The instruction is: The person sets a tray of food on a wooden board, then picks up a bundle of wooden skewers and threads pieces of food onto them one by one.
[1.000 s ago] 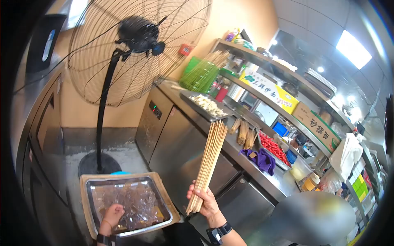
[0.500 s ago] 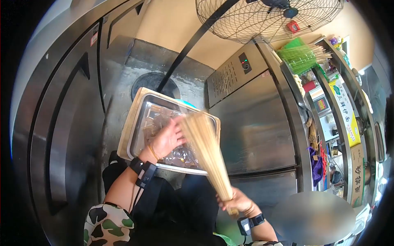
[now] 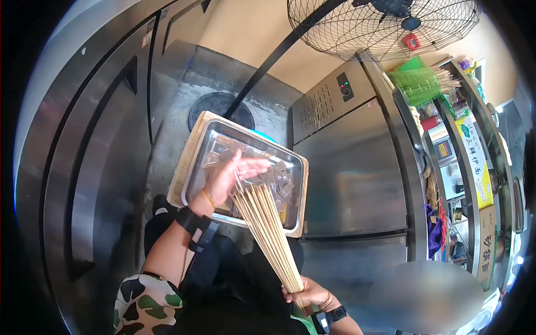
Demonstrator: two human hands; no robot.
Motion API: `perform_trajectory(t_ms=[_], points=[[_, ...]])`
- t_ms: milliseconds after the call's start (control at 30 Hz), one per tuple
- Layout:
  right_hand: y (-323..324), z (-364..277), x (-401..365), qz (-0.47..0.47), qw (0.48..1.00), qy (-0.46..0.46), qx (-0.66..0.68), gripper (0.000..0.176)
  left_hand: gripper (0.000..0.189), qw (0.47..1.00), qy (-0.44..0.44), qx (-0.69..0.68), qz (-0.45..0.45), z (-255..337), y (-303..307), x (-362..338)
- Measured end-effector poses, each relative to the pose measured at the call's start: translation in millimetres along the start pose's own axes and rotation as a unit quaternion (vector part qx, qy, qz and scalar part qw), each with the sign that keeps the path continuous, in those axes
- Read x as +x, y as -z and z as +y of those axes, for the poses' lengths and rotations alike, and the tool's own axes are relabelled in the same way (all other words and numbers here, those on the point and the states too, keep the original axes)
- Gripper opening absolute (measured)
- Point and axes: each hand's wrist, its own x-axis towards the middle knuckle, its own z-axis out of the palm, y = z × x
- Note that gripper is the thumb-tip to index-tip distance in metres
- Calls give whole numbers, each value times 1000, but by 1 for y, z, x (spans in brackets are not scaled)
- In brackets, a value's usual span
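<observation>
A thick bundle of thin wooden skewers [image 3: 268,234] slants across the front of a metal tray [image 3: 304,187]. Wrapped round its lower end are the fingers of my right hand [image 3: 310,295]. The upper tips fan out slightly and sit right at the palm of my left hand [image 3: 228,176], with one skewer poking out above the others. My left hand is open over the tray, fingers stretched to the right. Beneath it in the tray lie clear plastic packets [image 3: 282,178], partly covered by the hand and the skewers.
Under the tray is a wooden board [image 3: 187,162]. Steel cabinet doors [image 3: 106,184] line the left, and a steel fridge [image 3: 352,173] stands on the right. A caged fan [image 3: 385,28] rises behind. Shelves with boxes [image 3: 486,245] and green-wrapped sticks [image 3: 416,84] fill the far right.
The skewer bundle has come down and toward me, its tips now lower, below my left fingers. My left hand has turned, its fingers reaching out straighter. My right hand has dropped slightly.
</observation>
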Motion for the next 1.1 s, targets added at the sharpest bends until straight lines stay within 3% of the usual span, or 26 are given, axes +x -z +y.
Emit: perform_trajectory(t_ms=[133, 267, 367, 500, 533, 633, 667, 767, 833, 900, 967, 1000, 1067, 1100], points=[[-10, 6, 9, 28, 999, 36, -30, 43, 69, 996, 55, 26, -62, -25, -17, -2], [-14, 9, 10, 55, 998, 33, -16, 40, 72, 960, 59, -270, 32, -36, -21, -4], [-10, 9, 10, 16, 999, 46, 17, 36, 73, 929, 73, -361, 28, -32, -29, -7], [-4, -3, 16, -62, 997, 28, 41, 36, 60, 947, 93, -290, -103, -46, -41, -14], [-3, -5, 17, -94, 994, 10, 49, 37, 41, 923, 131, -353, -74, -39, -50, -18], [-9, -44, 27, -106, 986, -48, -122, 50, 26, 930, 134, -341, 5, -61, -40, -11], [2, -52, 37, -100, 978, 9, -185, 62, 20, 936, 144, -317, 59, -63, -42, -9], [-8, -124, 52, -20, 981, 74, -176, 67, 21, 933, 176, -283, 136, -66, -39, -6], [5, -144, 84, -69, 984, 132, -100, 69, 23, 932, 187, -265, 161, -71, -39, -4], [-4, -156, 115, -74, 986, 119, -86, 70, 24, 930, 214, -234, 185, -70, -39, -4], [2, -139, 158, -45, 961, 202, -182, 65, 26, 940, 182, -245, 153, -72, -33, -4], [-4, -138, 163, -25, 982, 150, -112, 60, 26, 941, 171, -260, 136, -72, -28, -3], [3, -129, 176, -28, 987, 159, -14, 53, 30, 943, 149, -272, 117, -68, -20, 0], [5, -127, 180, -51, 984, 169, 36, 52, 31, 961, 156, -186, 129, -69, -17, 2]])
